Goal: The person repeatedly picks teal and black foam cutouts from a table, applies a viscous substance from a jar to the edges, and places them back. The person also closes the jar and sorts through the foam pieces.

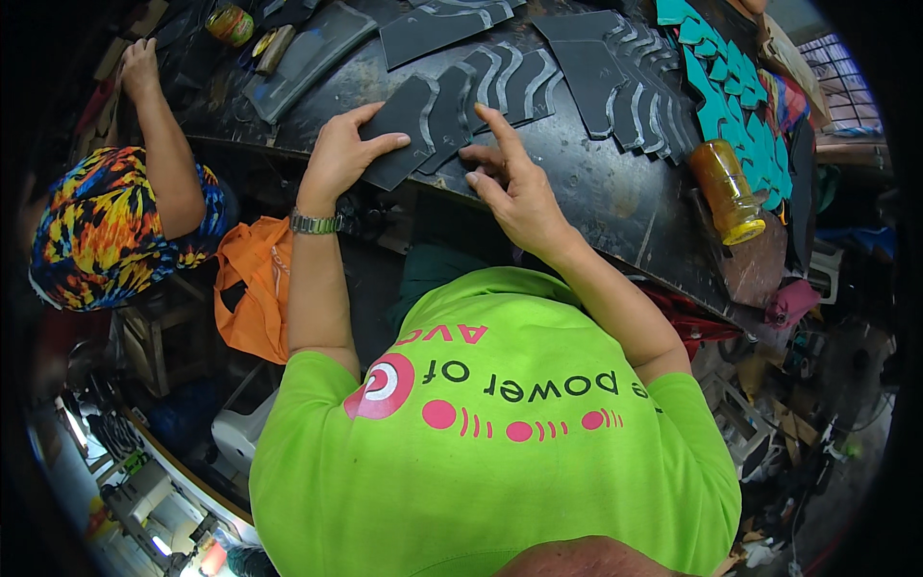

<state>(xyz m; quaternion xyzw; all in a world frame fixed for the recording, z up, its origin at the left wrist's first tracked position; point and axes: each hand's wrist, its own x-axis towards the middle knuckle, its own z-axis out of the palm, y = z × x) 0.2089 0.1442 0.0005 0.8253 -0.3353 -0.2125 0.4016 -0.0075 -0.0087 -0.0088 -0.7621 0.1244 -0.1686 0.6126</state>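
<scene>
Several black cut pieces with wavy, grey-coated edges lie overlapped in a row at the table's front edge. My left hand (338, 159) is at the leftmost black piece (403, 120), thumb stretched over its surface and index finger apart near its upper corner; the other fingers are mostly hidden. Over the lower part of the row is my right hand (516, 183), its index finger stretched out, the thumb apart and the other fingers bent. Nothing shows in its grasp. Whether its fingertips touch the pieces, I cannot tell.
On the dark table (615, 207), more black pieces (615, 82) fan out, with teal pieces (716, 77) beyond. A jar of amber stuff (723, 188) lies tilted at right. Another jar (230, 25) is far left. A co-worker's arm (163, 144) reaches in. Orange cloth (255, 288) hangs nearby.
</scene>
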